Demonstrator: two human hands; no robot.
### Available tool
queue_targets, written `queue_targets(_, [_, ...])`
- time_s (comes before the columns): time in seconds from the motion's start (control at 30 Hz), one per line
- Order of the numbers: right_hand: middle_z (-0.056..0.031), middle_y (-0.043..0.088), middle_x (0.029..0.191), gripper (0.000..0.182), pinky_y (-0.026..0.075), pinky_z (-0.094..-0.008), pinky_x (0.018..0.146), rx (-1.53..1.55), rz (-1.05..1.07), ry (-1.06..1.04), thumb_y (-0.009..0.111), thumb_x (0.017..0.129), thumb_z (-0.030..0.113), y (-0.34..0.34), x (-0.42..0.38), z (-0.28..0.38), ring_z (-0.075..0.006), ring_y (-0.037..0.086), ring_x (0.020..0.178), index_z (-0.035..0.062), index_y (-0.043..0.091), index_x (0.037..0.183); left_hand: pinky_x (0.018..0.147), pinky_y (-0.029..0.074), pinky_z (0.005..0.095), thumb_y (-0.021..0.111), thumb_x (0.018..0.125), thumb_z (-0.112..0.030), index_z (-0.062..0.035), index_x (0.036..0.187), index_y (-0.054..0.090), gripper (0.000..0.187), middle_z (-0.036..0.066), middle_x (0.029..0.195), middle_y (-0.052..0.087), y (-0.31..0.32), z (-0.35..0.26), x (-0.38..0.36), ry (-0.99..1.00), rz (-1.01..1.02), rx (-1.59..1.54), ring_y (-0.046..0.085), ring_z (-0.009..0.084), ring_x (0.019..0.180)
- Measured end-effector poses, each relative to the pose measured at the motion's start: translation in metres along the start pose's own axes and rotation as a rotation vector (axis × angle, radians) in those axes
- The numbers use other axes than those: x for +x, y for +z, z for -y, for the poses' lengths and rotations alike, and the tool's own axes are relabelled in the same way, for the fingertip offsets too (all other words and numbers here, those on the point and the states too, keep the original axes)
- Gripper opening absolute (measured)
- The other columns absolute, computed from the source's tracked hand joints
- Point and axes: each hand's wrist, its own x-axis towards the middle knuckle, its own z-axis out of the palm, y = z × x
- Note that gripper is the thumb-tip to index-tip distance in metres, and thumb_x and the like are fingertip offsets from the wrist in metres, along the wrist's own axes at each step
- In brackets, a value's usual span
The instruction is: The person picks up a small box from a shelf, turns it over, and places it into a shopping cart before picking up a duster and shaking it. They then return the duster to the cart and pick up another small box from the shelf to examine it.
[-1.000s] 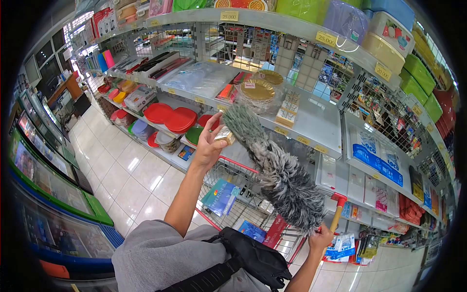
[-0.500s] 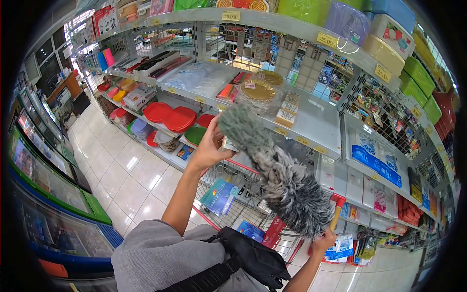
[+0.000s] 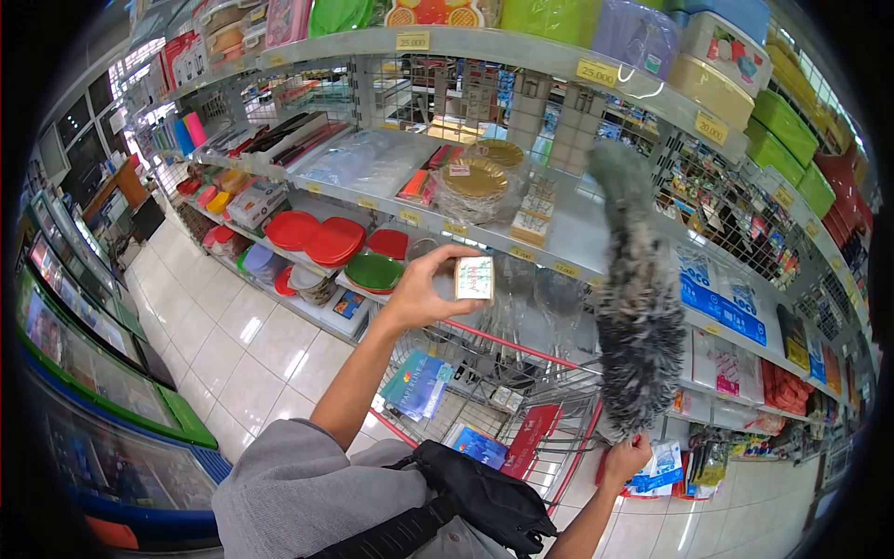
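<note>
My left hand point(image 3: 425, 291) is closed around a small box point(image 3: 475, 279) with a pale, printed face, held up in front of the shelf's edge. Fingers and thumb grip it from the left side. In my right hand point(image 3: 628, 458) is the lower end of a fluffy grey duster point(image 3: 638, 317), upright and slightly smeared by motion. The duster stands in front of the right part of the shelves. Similar small boxes point(image 3: 534, 216) are stacked on the middle shelf point(image 3: 577, 244), right of wrapped gold plates point(image 3: 480, 177).
A wire shopping cart point(image 3: 470, 328) stands before me, holding a Paperline pack point(image 3: 416, 384) and other packets. Red lidded containers point(image 3: 335, 241) and a green one point(image 3: 374, 272) sit on a lower shelf. Glass-topped freezers point(image 3: 112, 382) line the left side. A black bag point(image 3: 480, 494) hangs across my body.
The duster has swung right and upright, away from the box. My left hand has turned the box so its printed face shows. The view has shifted slightly right.
</note>
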Motion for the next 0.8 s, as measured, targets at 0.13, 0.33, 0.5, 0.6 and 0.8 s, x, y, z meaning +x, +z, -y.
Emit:
queue_targets(0.13, [-0.0123, 0.053, 0.060, 0.009, 0.036, -0.0354, 0.052, 0.261, -0.146, -0.004, 0.051, 0.071, 0.001, 0.004, 0.004, -0.004, -0.0189, 0.043, 0.055, -0.0048, 0.055, 0.077, 0.084, 0.047, 0.0326, 0.077, 0.069, -0.022, -0.0091, 0.118, 0.055, 0.056, 0.008, 0.108, 0.059, 0.015, -0.001, 0.054, 0.040, 0.022, 0.088, 0.059, 0.0181, 0.097])
queue_targets(0.33, [-0.0109, 0.051, 0.054, 0.009, 0.034, -0.0351, 0.049, -0.001, -0.061, 0.090, 0.056, 0.073, 0.006, -0.015, 0.007, 0.007, -0.0190, 0.043, 0.049, -0.0023, 0.056, 0.074, 0.082, 0.047, 0.0393, 0.066, 0.074, -0.033, -0.0126, 0.106, 0.064, 0.038, 0.015, 0.103, 0.062, 0.047, 0.013, 0.174, 0.375, 0.157, 0.544, 0.059, 0.0330, 0.092])
queue_targets(0.5, [-0.0148, 0.051, 0.053, 0.011, 0.035, -0.0394, 0.045, -0.191, -0.132, -0.003, 0.062, 0.072, 0.013, -0.023, 0.012, 0.012, -0.0321, 0.047, 0.046, 0.0045, 0.056, 0.069, 0.085, 0.047, 0.0412, 0.067, 0.071, -0.031, -0.0128, 0.103, 0.066, 0.037, 0.018, 0.104, 0.063, 0.060, 0.058, 0.270, 0.164, 0.225, 0.703, 0.058, 0.0348, 0.099])
queue_targets(0.6, [-0.0130, 0.055, 0.054, 0.011, 0.038, -0.0409, 0.045, -0.275, -0.133, -0.056, 0.065, 0.065, 0.014, -0.027, 0.015, 0.011, -0.0342, 0.053, 0.049, 0.0075, 0.057, 0.067, 0.088, 0.048, 0.0419, 0.069, 0.069, -0.027, -0.0125, 0.105, 0.065, 0.039, 0.018, 0.108, 0.063, 0.076, 0.082, 0.293, 0.072, 0.237, 0.875, 0.058, 0.0355, 0.101])
queue_targets(0.8, [-0.0127, 0.056, 0.055, 0.011, 0.038, -0.0417, 0.046, -0.281, -0.167, 0.063, 0.065, 0.065, 0.012, -0.037, 0.020, 0.007, -0.0340, 0.054, 0.050, 0.0076, 0.056, 0.068, 0.088, 0.050, 0.0386, 0.072, 0.063, -0.041, -0.0016, 0.106, 0.064, 0.059, 0.020, 0.113, 0.061, 0.101, 0.081, 0.301, -0.222, 0.311, 1.109, 0.060, 0.0328, 0.104])
